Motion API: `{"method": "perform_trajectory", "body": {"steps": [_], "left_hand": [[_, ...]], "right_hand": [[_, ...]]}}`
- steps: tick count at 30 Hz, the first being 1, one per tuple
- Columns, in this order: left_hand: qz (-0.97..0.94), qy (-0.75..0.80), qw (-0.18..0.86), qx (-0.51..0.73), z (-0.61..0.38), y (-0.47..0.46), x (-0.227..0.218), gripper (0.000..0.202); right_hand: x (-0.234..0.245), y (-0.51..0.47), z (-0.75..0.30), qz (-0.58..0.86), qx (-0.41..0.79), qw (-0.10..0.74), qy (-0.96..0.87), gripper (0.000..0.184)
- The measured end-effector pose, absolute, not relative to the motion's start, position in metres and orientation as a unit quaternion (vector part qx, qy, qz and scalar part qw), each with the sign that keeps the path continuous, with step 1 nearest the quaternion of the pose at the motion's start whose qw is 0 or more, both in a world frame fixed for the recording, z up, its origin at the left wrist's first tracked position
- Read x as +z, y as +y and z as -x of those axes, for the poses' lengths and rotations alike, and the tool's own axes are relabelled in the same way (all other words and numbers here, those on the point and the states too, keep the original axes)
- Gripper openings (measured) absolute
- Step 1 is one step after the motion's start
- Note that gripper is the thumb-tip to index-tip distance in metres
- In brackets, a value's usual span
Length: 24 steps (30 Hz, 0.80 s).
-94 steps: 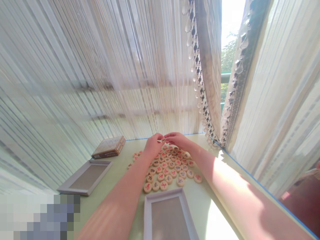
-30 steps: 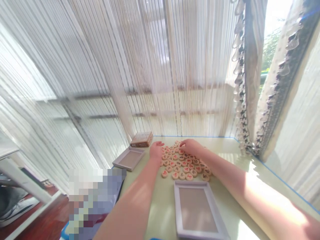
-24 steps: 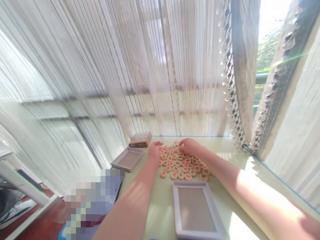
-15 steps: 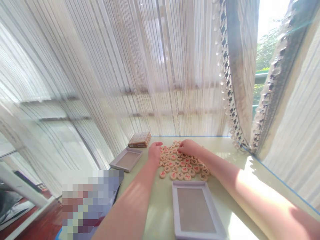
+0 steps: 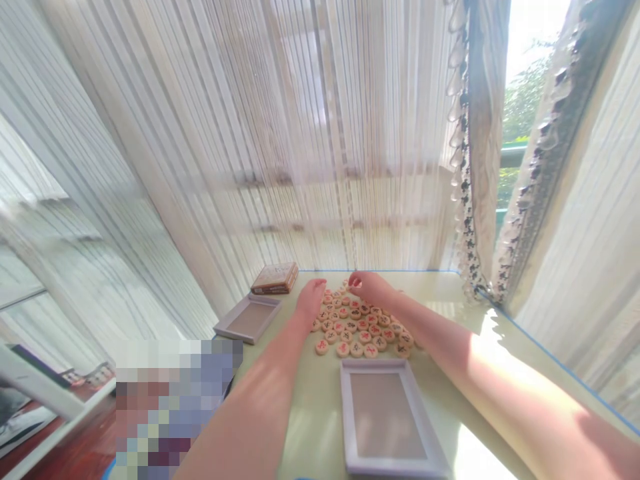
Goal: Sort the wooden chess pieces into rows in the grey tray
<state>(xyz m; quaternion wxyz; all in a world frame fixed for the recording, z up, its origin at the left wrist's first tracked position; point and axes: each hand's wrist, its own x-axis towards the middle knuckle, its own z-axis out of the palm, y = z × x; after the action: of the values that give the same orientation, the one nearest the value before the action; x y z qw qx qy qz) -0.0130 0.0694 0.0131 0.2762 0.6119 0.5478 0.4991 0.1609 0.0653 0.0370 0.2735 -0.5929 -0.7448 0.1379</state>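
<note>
Counted: one left hand [image 5: 310, 301], one right hand [image 5: 373, 289], over two dozen round pieces [image 5: 363, 325] between and below them, two shallow trays [image 5: 387, 417], one left of both hands.

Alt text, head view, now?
A person's left hand and right hand at the far side of round marked pieces on a green table; a shallow tray nearer the camera, a second tray and a box to the left.

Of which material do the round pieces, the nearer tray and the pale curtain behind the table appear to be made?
Round pieces: probably wood with a smooth finish, judging by their pale tan colour; plastic is possible.
Nearer tray: perhaps cardboard, because it looks dull, without gloss; matt plastic is not excluded.
Pale curtain: likely sheer fabric, as daylight passes through its fine lines.
</note>
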Motion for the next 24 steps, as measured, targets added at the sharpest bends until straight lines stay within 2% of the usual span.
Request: {"method": "perform_trajectory", "body": {"steps": [3, 6, 8, 10, 13, 19, 24], "left_hand": [[-0.656, 0.556, 0.203, 0.468, 0.012, 0.065, 0.018, 0.028], [-0.693, 0.542, 0.129, 0.457, 0.01, 0.06, 0.021, 0.035], [-0.705, 0.537, 0.117, 0.449, 0.009, 0.057, 0.021, 0.034], [-0.708, 0.528, 0.134, 0.45, 0.008, 0.055, 0.02, 0.032], [-0.695, 0.489, 0.206, 0.486, 0.005, 0.053, 0.021, 0.029], [-0.592, 0.413, 0.376, 0.581, 0.0, 0.054, 0.024, 0.024], [-0.56, 0.393, 0.39, 0.616, -0.004, 0.053, 0.024, 0.026]], "right_hand": [[0.041, 0.062, -0.154, 0.568, 0.176, 0.319, -0.738, 0.011], [0.043, 0.058, -0.148, 0.553, 0.273, 0.349, -0.706, 0.016], [0.043, 0.057, -0.147, 0.528, 0.334, 0.366, -0.69, 0.017], [0.043, 0.057, -0.146, 0.505, 0.351, 0.392, -0.684, 0.013], [0.043, 0.058, -0.145, 0.496, 0.302, 0.43, -0.691, 0.011], [0.044, 0.057, -0.144, 0.423, 0.32, 0.49, -0.691, 0.018], [0.049, 0.053, -0.143, 0.388, 0.325, 0.525, -0.684, 0.012]]}}
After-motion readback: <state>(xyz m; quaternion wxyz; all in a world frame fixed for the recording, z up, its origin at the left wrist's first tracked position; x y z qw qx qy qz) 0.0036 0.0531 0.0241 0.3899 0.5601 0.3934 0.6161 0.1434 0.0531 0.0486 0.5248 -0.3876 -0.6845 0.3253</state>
